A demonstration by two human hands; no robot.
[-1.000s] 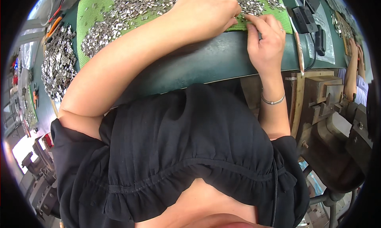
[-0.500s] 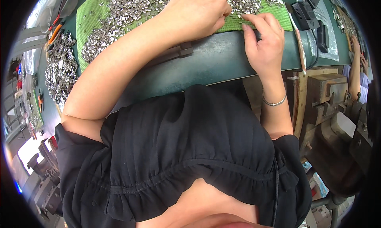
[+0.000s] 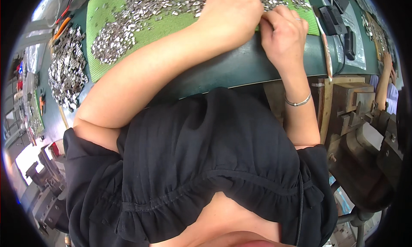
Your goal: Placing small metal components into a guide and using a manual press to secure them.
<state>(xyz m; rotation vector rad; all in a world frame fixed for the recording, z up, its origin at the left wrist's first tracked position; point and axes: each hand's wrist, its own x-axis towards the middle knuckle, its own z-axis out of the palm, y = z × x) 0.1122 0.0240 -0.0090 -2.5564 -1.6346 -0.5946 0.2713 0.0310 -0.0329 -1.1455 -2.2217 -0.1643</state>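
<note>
My left hand [image 3: 234,17] reaches across the near edge of a green textured mat [image 3: 165,28], back up and fingers bent inward. Its fingertips are hidden behind the hand and by the upper picture edge. Close against it on the right, my right hand [image 3: 285,36] has its fingers curled and thumb drawn in, in a pinch. Anything held between the fingers is too hidden to make out. Many small shiny metal pieces [image 3: 159,2] lie heaped over the mat, some of them beyond both hands. A smaller cluster of pieces [image 3: 113,43] lies near the mat's left side.
Left of the mat is a pile of linked metal strips [image 3: 66,71], with orange-handled pliers [image 3: 63,27] behind it. A black boxy device [image 3: 331,20] with a cable sits on the right. Below the table's right end stands a metal machine [image 3: 354,101]. Another person's arm [image 3: 386,81] shows far right.
My left hand has shifted right and nearer to me. My right hand has curled its fingers and now meets the left hand. The metal bar on the table edge is now hidden.
</note>
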